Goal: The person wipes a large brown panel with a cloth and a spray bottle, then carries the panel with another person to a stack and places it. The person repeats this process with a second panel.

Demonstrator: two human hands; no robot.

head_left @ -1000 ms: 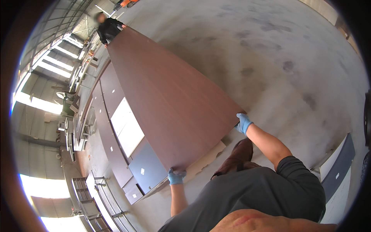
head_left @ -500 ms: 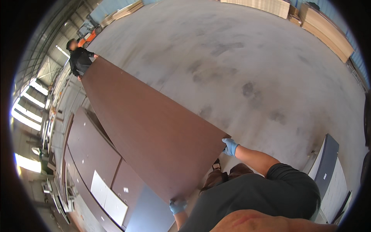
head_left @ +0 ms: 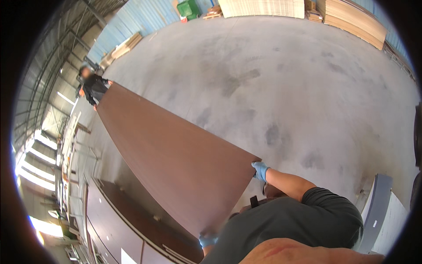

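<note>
A long brown panel (head_left: 176, 158) stretches from me toward the far left, its broad face up. My right hand (head_left: 260, 170), in a blue glove, is closed on the panel's near right corner. At the near left corner, my left hand (head_left: 207, 241), also in a blue glove, grips the edge; its fingers are partly hidden and blurred. The far end is held by another person (head_left: 93, 86) in dark clothing, with one hand at each corner.
To the left below the panel lies a stack of brown panels (head_left: 110, 220). Near my right side stands a dark grey panel (head_left: 378, 211) beside white boards. Stacked pale boards (head_left: 263, 8) and a green container (head_left: 188, 9) line the far wall, beyond the concrete floor (head_left: 299, 88).
The brown panel has moved away from the stack on the left, uncovering a dark gap beside it. The other person and I still hold its ends. My view has turned somewhat.
</note>
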